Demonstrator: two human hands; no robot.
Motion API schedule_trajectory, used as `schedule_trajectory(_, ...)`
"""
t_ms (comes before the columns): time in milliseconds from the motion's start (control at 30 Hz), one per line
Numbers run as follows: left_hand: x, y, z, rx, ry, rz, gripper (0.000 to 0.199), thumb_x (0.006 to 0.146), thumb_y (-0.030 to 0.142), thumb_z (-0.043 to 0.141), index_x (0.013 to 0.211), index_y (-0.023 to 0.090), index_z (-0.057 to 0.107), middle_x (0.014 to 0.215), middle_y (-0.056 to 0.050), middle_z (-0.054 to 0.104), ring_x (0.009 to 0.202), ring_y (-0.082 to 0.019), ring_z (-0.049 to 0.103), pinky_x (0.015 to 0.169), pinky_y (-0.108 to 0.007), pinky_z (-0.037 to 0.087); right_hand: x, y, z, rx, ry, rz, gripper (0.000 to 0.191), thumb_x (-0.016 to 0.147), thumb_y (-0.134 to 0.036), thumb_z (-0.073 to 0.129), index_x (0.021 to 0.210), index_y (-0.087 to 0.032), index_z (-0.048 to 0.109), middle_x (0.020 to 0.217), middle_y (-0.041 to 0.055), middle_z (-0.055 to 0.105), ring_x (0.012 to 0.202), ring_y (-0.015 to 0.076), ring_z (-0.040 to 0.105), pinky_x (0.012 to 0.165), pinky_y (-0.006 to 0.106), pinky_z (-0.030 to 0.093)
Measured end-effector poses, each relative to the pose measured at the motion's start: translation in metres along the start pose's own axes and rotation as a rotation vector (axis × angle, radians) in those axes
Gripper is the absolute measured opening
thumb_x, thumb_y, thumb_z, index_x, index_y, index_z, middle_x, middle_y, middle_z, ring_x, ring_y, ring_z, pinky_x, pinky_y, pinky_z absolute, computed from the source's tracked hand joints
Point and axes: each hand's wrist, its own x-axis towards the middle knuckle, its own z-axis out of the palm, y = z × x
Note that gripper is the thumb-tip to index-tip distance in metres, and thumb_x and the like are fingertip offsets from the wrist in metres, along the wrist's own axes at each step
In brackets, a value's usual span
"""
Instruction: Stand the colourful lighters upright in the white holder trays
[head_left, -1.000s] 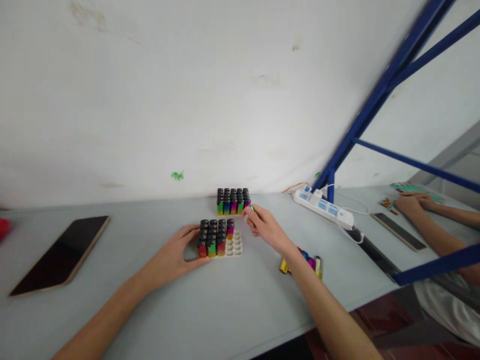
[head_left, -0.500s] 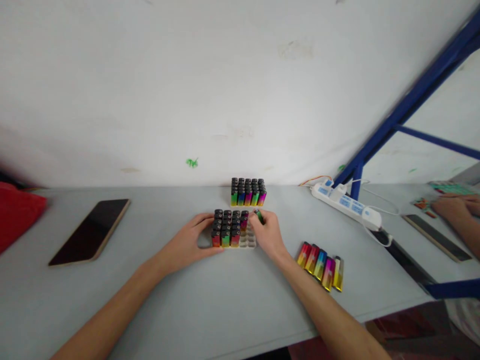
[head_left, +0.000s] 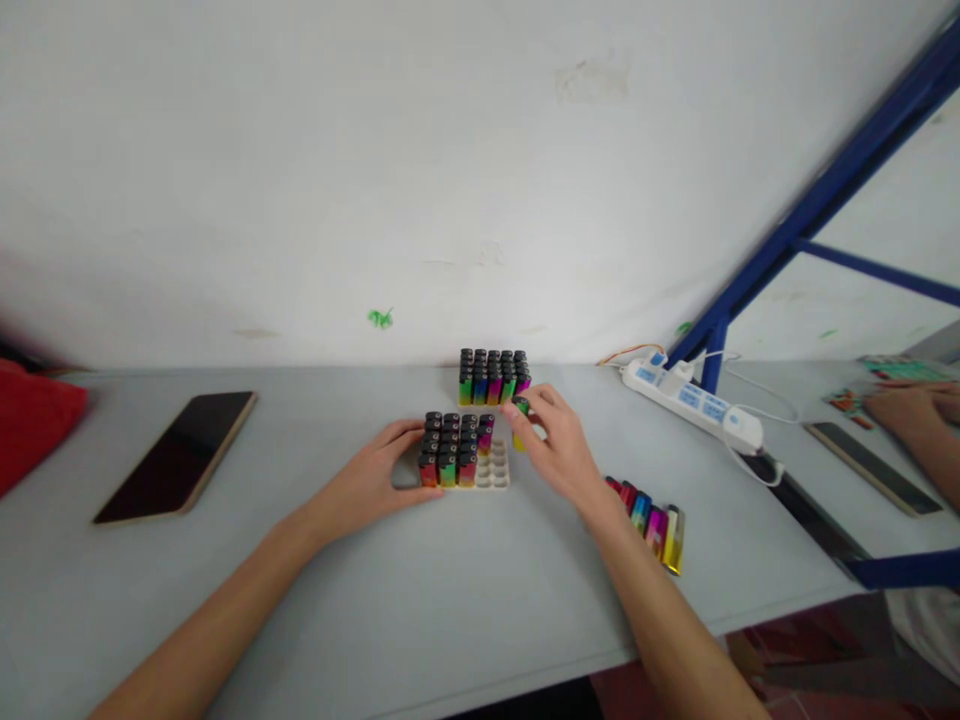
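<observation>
A white tray (head_left: 493, 474) of round-cornered slots stands on the table, its left rows filled with upright black-topped lighters (head_left: 448, 465). My left hand (head_left: 382, 468) grips the tray's left side, thumb along the front and fingers round the back. Just right of the tray, my right hand (head_left: 559, 440) pinches a green and yellow lighter (head_left: 520, 438) upright, partly hidden by the fingers. Slots on the tray's right side hold nothing. Several loose lighters (head_left: 658, 528) lie in a row beneath my right forearm, which covers some of them.
Behind the tray stands a full block of lighters (head_left: 493, 385) near the wall. A dark phone (head_left: 180, 455) lies left, beside a red item (head_left: 34, 420). A white power strip (head_left: 694, 405) and blue frame (head_left: 787, 240) stand right. Another person's hand (head_left: 907, 410) shows at far right.
My right hand has moved slightly right and up from the tray with the green and yellow lighter, uncovering more slots. My left hand stays on the tray.
</observation>
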Motion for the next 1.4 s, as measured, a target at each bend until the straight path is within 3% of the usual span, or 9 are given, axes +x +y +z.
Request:
schedule_trajectory(200,0.000,0.001,0.000,0.010,0.012,0.016,0.078,0.100,0.075,0.100,0.159,0.026,0.085,0.175,-0.016,0.081,0.161,-0.045,0.080,0.145,-0.061,0.063,-0.003,0.006,-0.009,-0.102,-0.148,0.090,0.080,0.123,-0.094,0.054,0.074,-0.031,0.047,0.062,-0.0012,0.057,0.062,0.0202,0.054,0.070,0.037,0.044)
schedule_trajectory(367,0.000,0.000,0.002,0.005,0.035,0.032,0.076,0.099,0.071,0.102,0.156,0.025,0.086,0.174,-0.017,0.082,0.159,-0.045,0.081,0.144,-0.061,0.064,-0.003,0.010,-0.013,-0.057,-0.420,0.105,0.057,0.131,-0.065,0.067,0.088,-0.026,0.068,0.081,0.0031,0.082,0.075,0.0224,0.075,0.076,0.033,0.051)
schedule_trajectory(500,0.000,0.000,0.003,-0.007,0.044,0.050,0.073,0.101,0.068,0.100,0.158,0.025,0.085,0.175,-0.016,0.081,0.160,-0.045,0.081,0.145,-0.063,0.063,-0.003,0.003,-0.010,-0.282,-0.543,0.091,0.034,0.129,-0.040,0.080,0.100,-0.022,0.080,0.093,0.0054,0.088,0.084,0.0235,0.080,0.081,0.031,0.054)
schedule_trajectory(667,0.000,0.002,0.002,-0.009,0.034,0.043,0.076,0.102,0.072,0.098,0.158,0.022,0.085,0.174,-0.019,0.081,0.160,-0.047,0.080,0.145,-0.068,0.063,-0.001,-0.016,0.005,-0.605,-0.569,0.109,0.024,0.129,-0.040,0.082,0.119,-0.020,0.087,0.123,0.0164,0.093,0.107,0.0309,0.089,0.086,0.035,0.056)
schedule_trajectory(800,0.002,-0.002,0.001,0.007,0.038,0.042,0.080,0.101,0.079,0.096,0.157,0.023,0.085,0.173,-0.018,0.082,0.161,-0.047,0.080,0.146,-0.067,0.062,0.000,-0.015,0.008,-0.566,-0.587,0.132,0.025,0.126,-0.043,0.086,0.115,-0.021,0.088,0.117,0.0136,0.093,0.104,0.0300,0.088,0.084,0.035,0.053)
schedule_trajectory(900,0.003,-0.006,0.002,0.013,0.043,0.041,0.084,0.099,0.086,0.094,0.156,0.024,0.087,0.172,-0.018,0.084,0.158,-0.049,0.082,0.144,-0.066,0.064,-0.008,-0.002,-0.010,-0.444,-0.479,0.159,0.025,0.125,-0.046,0.087,0.114,-0.024,0.088,0.106,0.0069,0.092,0.095,0.0262,0.085,0.087,0.034,0.053)
schedule_trajectory(1133,0.004,-0.010,0.004,-0.004,0.061,0.014,0.093,0.095,0.100,0.089,0.152,0.027,0.090,0.170,-0.019,0.084,0.155,-0.051,0.084,0.142,-0.067,0.066,-0.106,0.042,-0.104,-0.600,0.233,0.413,0.058,0.125,-0.073,0.054,0.123,-0.023,0.084,0.093,0.0115,0.085,0.077,0.0318,0.080,0.084,0.045,0.061)
schedule_trajectory(1233,0.005,-0.010,0.004,0.010,0.051,0.003,0.096,0.095,0.103,0.084,0.153,0.026,0.089,0.171,-0.018,0.084,0.157,-0.051,0.083,0.144,-0.066,0.064,-0.157,0.050,-0.125,-0.685,0.325,0.430,0.069,0.120,-0.076,0.053,0.142,-0.018,0.081,0.108,0.0171,0.085,0.077,0.0337,0.078,0.085,0.052,0.065)
schedule_trajectory(1400,0.007,-0.010,0.004,0.043,0.068,0.002,0.092,0.094,0.100,0.084,0.147,0.025,0.090,0.166,-0.019,0.086,0.152,-0.053,0.085,0.142,-0.070,0.065,-0.193,0.056,-0.116,-0.734,0.259,0.507,0.059,0.119,-0.060,0.056,0.156,-0.018,0.077,0.124,0.0220,0.084,0.107,0.0423,0.085,0.095,0.056,0.069)
